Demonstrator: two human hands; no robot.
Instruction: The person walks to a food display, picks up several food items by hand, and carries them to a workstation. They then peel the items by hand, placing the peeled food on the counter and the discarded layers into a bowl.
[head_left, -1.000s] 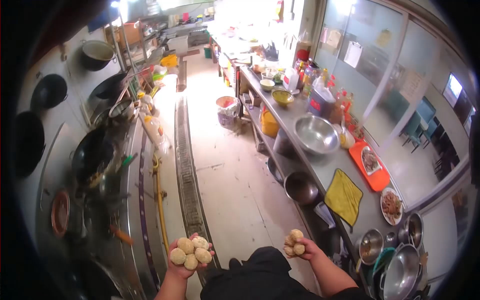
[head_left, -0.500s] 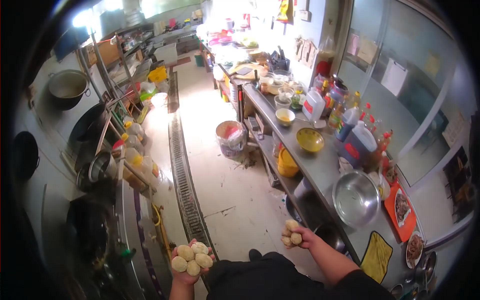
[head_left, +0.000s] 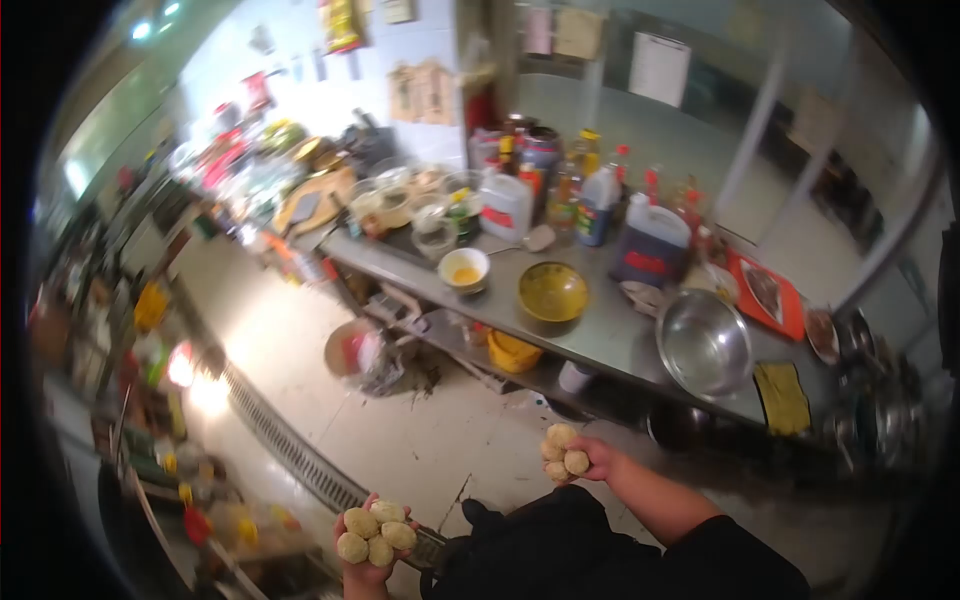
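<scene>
Several pale beige, round balls (head_left: 380, 551), possibly dough, rest in my left hand (head_left: 370, 574), which is palm up with its fingers curled at their edges. My right hand (head_left: 600, 459) is closed around another cluster of similar balls (head_left: 562, 436), held over the floor before the counter. What the balls are made of cannot be told. Beyond my right hand, a large steel basin (head_left: 705, 345) sits on the metal counter (head_left: 612, 345). To its left are a yellow bowl (head_left: 553, 292) and a small white bowl (head_left: 452, 266) with something yellow in it.
Plastic jugs (head_left: 653, 245) and bottles line the back of the counter. A yellow cloth (head_left: 783, 398) and an orange tray (head_left: 780, 310) lie toward its right end. Below stand a lined bucket (head_left: 343, 352) and a yellow tub (head_left: 513, 352). A floor drain (head_left: 290, 445) runs along the left.
My view has turned to the right, so the counter lies more across it. Both hands still hold their balls; the basin and bowls keep their places on the counter.
</scene>
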